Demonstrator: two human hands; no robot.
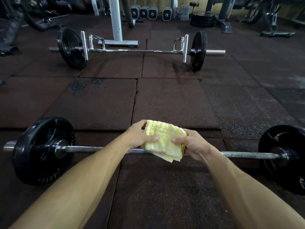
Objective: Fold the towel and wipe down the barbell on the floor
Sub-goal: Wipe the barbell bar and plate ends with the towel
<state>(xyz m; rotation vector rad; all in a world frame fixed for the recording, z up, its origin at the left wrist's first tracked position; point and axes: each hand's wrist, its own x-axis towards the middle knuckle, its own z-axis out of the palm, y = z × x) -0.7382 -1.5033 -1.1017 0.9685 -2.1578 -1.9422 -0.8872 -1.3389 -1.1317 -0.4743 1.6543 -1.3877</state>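
A yellow-and-white striped towel (163, 139), folded into a thick pad, is held between both hands just above the middle of the near barbell. My left hand (139, 136) grips its left edge with the thumb on top. My right hand (189, 143) grips its right edge the same way. The barbell (92, 148) lies on the floor across the view, a steel bar with a black plate on the left end (43, 150) and another on the right end (285, 156). The towel's lower corner hangs in front of the bar and hides a short stretch of it.
A second chrome bar (132, 50) with black plates and upright handles lies farther away on the rubber floor tiles (173, 103). A white machine post (116, 22) stands behind it. Dumbbells (143, 12), stacked plates (202, 19) and machines line the back.
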